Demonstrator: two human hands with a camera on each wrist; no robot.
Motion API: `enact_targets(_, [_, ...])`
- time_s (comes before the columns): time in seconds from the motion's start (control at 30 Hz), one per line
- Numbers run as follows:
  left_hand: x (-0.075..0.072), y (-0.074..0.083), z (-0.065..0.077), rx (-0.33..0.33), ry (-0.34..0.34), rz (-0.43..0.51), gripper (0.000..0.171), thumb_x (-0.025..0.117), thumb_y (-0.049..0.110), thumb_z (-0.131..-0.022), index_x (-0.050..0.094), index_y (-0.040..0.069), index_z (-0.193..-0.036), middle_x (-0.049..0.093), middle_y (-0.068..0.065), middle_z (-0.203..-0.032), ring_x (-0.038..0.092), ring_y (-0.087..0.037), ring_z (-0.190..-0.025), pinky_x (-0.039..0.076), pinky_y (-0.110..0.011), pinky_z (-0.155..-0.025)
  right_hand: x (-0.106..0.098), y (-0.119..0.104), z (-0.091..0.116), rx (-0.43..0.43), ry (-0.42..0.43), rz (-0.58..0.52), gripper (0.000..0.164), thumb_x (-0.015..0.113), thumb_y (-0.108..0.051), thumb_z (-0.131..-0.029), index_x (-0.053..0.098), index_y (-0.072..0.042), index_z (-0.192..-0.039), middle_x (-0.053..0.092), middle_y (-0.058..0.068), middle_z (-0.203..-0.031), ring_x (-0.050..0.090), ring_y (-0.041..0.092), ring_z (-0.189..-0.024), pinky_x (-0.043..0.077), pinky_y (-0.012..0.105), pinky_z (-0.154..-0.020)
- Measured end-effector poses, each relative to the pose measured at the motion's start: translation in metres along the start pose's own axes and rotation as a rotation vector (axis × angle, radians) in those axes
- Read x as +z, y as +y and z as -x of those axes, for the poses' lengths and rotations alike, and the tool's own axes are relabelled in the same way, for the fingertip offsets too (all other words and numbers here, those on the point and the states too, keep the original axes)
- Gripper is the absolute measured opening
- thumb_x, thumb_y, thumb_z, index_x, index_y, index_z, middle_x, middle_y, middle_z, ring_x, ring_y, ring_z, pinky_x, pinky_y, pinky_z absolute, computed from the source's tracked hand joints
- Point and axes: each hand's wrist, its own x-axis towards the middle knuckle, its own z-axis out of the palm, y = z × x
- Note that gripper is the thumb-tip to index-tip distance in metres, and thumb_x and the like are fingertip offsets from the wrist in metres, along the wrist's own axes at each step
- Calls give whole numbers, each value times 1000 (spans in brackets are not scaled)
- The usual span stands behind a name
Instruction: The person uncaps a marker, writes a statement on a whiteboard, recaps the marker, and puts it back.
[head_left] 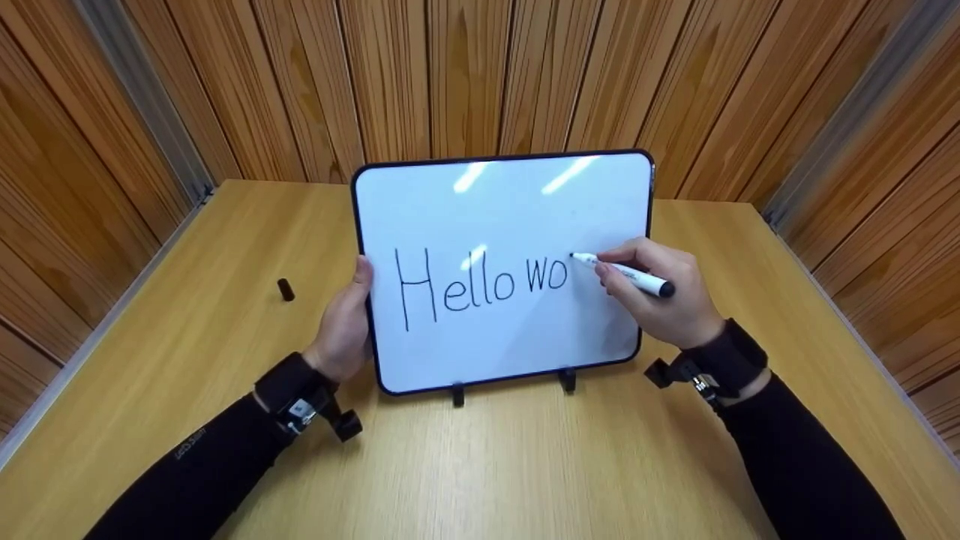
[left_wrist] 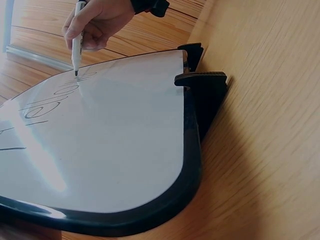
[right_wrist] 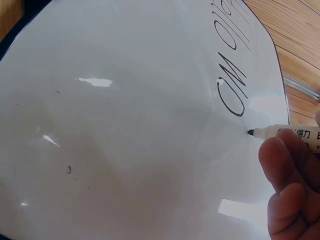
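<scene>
A black-framed whiteboard (head_left: 495,345) stands tilted back on the table, with "Hello wo" written across its middle in black. My left hand (head_left: 341,326) grips its left edge, thumb at the front of the frame and the other fingers hidden behind. In my right hand (head_left: 667,289) a white marker (head_left: 637,279) with a black end is pinched between thumb and fingers. Its black tip points at the board just right of the "o", as the right wrist view also shows close to the marker (right_wrist: 272,131). A small black marker cap (head_left: 286,289) lies on the table left of my left hand.
Two black stand feet (head_left: 458,394) support the board's lower edge; one foot (left_wrist: 205,82) shows large in the left wrist view. The wooden table (head_left: 495,472) ends at wood-plank walls (head_left: 465,75) behind and at both sides. Light reflections streak the board.
</scene>
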Motion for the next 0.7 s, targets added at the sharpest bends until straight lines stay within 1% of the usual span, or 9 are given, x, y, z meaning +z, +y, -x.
enact_targets(0.17, [0, 0, 0, 5, -3, -3, 77, 25, 70, -115, 52, 16, -162, 68, -20, -132, 65, -33, -125, 51, -39, -108, 0, 0, 0, 0, 1, 1, 8, 76, -3, -103, 77, 5, -104, 78, 7, -89, 66, 13, -72, 49, 18, -64])
enact_targets(0.23, [0, 0, 0, 3, 1, -11, 77, 25, 71, -115, 52, 16, -162, 68, -21, -130, 65, -34, -124, 51, -39, -107, 0, 0, 0, -1, 5, 1, 7, 76, -2, -103, 77, 5, -104, 78, 8, -88, 65, 13, -72, 49, 18, -64])
enact_targets(0.3, [-1, 0, 0, 0, 5, -15, 77, 25, 71, -115, 52, 16, -162, 68, -21, -130, 64, -33, -126, 50, -40, -110, 0, -1, 0, 2, 5, 1, 6, 76, 0, -102, 77, 5, -104, 78, 7, -88, 65, 13, -72, 49, 18, -65])
enact_targets(0.4, [-1, 0, 1, -1, 8, -21, 76, 24, 70, -115, 50, 17, -164, 67, -21, -132, 61, -33, -130, 46, -41, -115, 1, -1, 0, 5, 6, 4, 5, 77, 6, -98, 77, 5, -104, 78, 7, -88, 65, 12, -72, 49, 18, -65])
enact_targets(0.47, [-1, 0, 1, -3, 9, -24, 76, 24, 70, -116, 48, 18, -165, 65, -20, -136, 58, -31, -135, 40, -41, -120, 1, -1, -1, 5, 6, 4, 8, 77, 9, -96, 77, 5, -103, 78, 6, -88, 66, 12, -72, 50, 18, -65])
enact_targets(0.57, [-1, 0, 2, -4, 9, -31, 75, 22, 68, -117, 44, 18, -168, 61, -19, -143, 52, -26, -142, 33, -41, -124, 1, -1, -1, -2, 5, 8, 9, 76, 9, -96, 77, 4, -103, 77, 6, -87, 66, 12, -72, 50, 18, -65])
enact_targets(0.6, [-1, 0, 2, -5, 10, -32, 74, 21, 67, -117, 43, 18, -168, 60, -18, -144, 50, -25, -143, 32, -41, -125, 1, -1, -1, -3, 5, 10, 8, 76, 8, -97, 77, 4, -103, 77, 6, -87, 66, 12, -72, 50, 18, -65])
enact_targets(0.7, [-1, 1, 2, -11, 8, -31, 73, 20, 65, -118, 43, 17, -168, 60, -18, -145, 51, -25, -143, 34, -41, -123, 1, -1, -1, -3, 1, 12, 4, 76, 4, -100, 77, 4, -104, 77, 6, -87, 66, 12, -72, 50, 18, -65])
